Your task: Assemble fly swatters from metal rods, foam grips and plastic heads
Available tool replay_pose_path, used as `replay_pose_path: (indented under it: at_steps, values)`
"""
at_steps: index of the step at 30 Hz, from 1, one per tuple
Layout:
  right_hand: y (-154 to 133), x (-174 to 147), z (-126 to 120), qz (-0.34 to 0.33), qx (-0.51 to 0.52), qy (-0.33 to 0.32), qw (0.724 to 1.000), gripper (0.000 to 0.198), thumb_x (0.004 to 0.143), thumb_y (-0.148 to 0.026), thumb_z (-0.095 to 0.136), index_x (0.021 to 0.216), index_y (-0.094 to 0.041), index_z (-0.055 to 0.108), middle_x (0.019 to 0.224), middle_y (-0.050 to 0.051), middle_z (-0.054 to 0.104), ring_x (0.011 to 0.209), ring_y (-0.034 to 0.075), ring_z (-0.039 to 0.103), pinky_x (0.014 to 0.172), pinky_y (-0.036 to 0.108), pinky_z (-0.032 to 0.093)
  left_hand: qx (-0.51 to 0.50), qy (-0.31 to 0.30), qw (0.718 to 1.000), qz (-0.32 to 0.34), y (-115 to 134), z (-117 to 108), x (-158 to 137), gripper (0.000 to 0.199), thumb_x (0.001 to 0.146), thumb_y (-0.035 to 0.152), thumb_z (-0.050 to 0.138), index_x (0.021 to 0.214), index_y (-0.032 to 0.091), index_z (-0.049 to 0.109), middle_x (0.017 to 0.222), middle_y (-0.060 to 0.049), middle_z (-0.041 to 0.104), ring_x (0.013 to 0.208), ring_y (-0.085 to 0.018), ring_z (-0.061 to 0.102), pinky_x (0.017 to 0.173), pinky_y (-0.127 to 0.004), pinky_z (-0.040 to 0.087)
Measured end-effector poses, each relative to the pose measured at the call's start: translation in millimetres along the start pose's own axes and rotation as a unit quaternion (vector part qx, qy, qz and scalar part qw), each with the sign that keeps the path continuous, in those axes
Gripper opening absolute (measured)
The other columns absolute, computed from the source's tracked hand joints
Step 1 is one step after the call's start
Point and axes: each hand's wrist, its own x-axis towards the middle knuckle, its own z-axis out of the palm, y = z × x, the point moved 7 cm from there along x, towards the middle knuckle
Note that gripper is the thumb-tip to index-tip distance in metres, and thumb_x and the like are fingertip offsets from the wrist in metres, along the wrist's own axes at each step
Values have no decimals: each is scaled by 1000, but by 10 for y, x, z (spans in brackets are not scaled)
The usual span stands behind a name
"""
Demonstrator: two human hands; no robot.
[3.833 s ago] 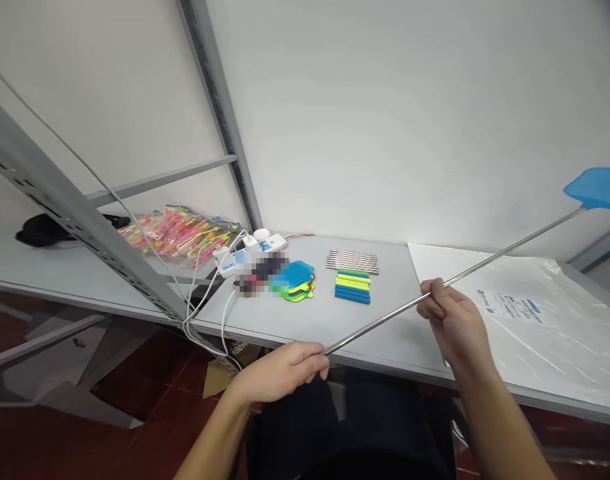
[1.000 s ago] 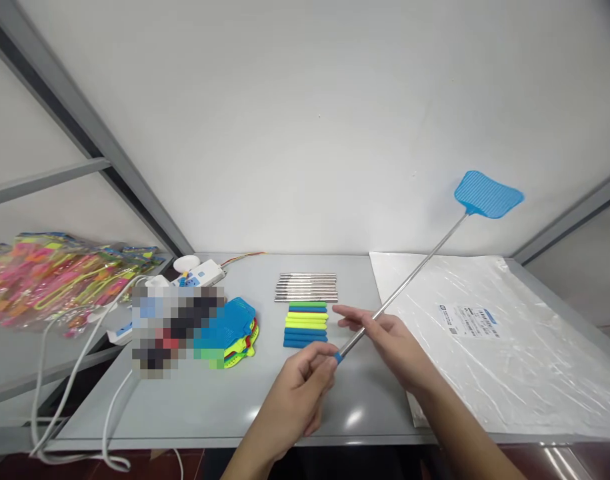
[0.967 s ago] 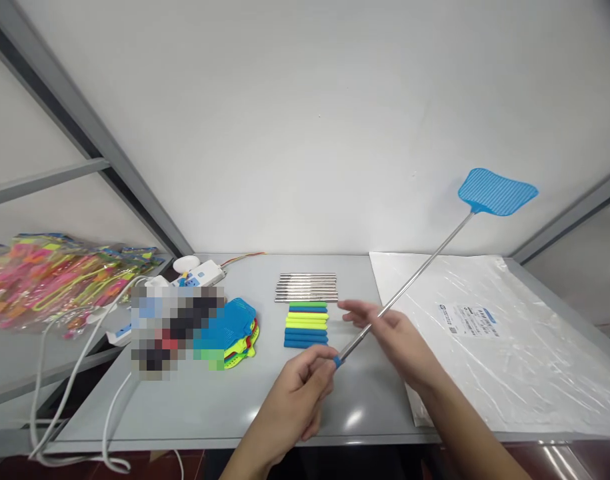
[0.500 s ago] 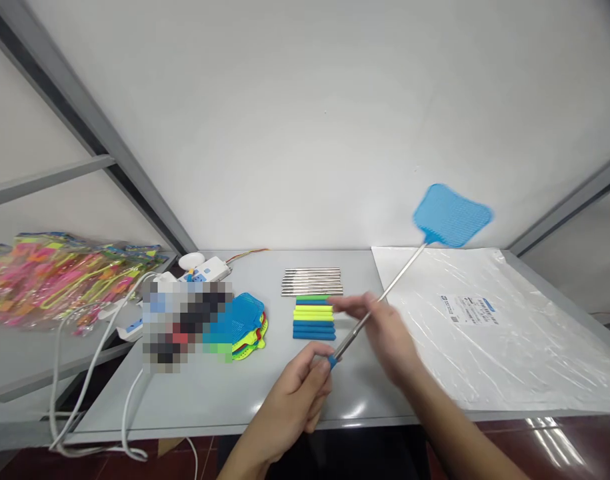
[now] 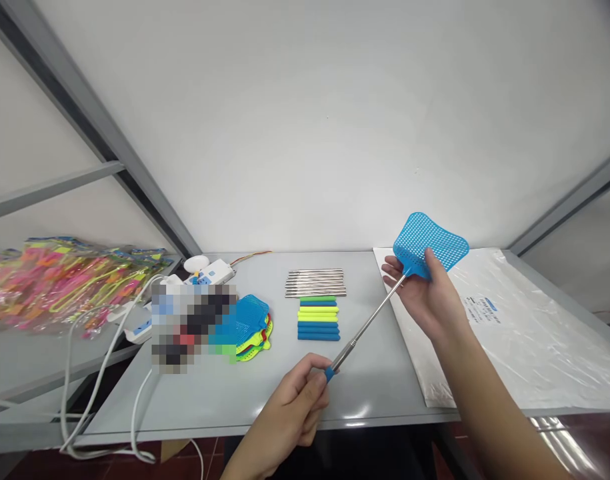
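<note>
A blue fly swatter [image 5: 429,240] with a telescopic metal rod slants up to the right above the table. My left hand [image 5: 292,407] is closed around the blue grip at its lower end. At the other end, my right hand [image 5: 435,303] holds the mesh head, thumb on top and fingers behind it. Beyond the left hand lie several blue, yellow and green grip sleeves [image 5: 318,319] in a row. Silver rods [image 5: 315,283] lie side by side behind them. To the left is a stack of coloured swatter heads [image 5: 249,320], partly pixelated.
A white plastic bag [image 5: 505,353] with a label covers the table's right side. At the left back are a power strip [image 5: 212,273] and white cables [image 5: 99,360]. Packaged colourful items [image 5: 69,287] fill a shelf at far left. A pixelated patch hides things beside the stack.
My right hand has moved up and right from the rod to the mesh head and now holds it. The head has come lower and a little left. My left hand keeps its hold on the grip.
</note>
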Motion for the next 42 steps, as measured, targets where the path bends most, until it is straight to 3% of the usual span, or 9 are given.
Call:
replay_pose_path:
  at_steps: [6,10,14,22,25,28,34,39,42]
  values:
    - [222,-172,201,-49,-32,9,998,36,86,-49,59,103,-20,69,107,9,72,109,27,63,95,42,44,-14,22,1000,17,25,29,32,32,92,53,50,108,26,46,61,10,27,43,-4,11,38,-16,14]
    - [638,-496,388,23,-46,-31,998,41,90,-50,52,110,-18,67,112,12,71,115,29,60,98,46,42,-28,37,998,48,129,161,97,31,92,52,51,108,26,45,62,10,28,43,-4,13,37,-16,17]
    - [671,-563,372,39,-60,-45,996,40,92,-47,52,112,-16,66,115,13,70,116,28,60,102,46,40,-39,41,997,43,146,266,155,32,91,52,52,107,24,47,62,10,30,43,-4,11,37,-15,15]
    - [899,-922,629,126,-156,-280,939,35,94,-41,52,122,-23,62,123,8,66,120,22,56,108,41,35,-117,55,990,55,116,362,246,36,90,54,52,107,23,49,61,9,37,38,-2,13,34,-13,19]
    - [896,-937,544,111,-209,-274,932,33,94,-41,50,115,-22,66,122,7,66,119,22,56,107,38,35,-106,63,990,64,59,340,285,39,90,53,52,113,22,49,64,8,42,36,-2,19,33,-15,26]
    - [871,-835,394,85,-272,-227,931,36,91,-47,53,94,-17,72,109,10,70,93,22,66,86,35,49,-36,68,994,80,-23,290,360,46,86,52,59,117,19,51,71,5,48,40,-4,35,39,-19,37]
    - [846,-733,162,34,-348,-109,931,39,87,-52,54,79,-16,65,86,7,67,70,19,62,58,27,47,89,50,986,131,-144,330,534,39,92,53,50,88,14,58,61,3,49,55,-11,51,56,-23,43]
    - [783,-795,95,-3,-452,-88,888,33,93,-48,44,93,-20,61,81,2,66,79,19,62,71,28,44,59,38,991,114,-167,515,661,42,95,50,42,117,15,51,65,2,57,52,-13,53,53,-25,44]
    - [693,-741,-43,-9,-559,-54,828,34,95,-47,39,81,-20,55,74,2,63,69,18,59,64,28,41,132,32,983,124,-85,627,734,37,97,44,39,121,18,53,75,0,60,63,-15,56,59,-26,45]
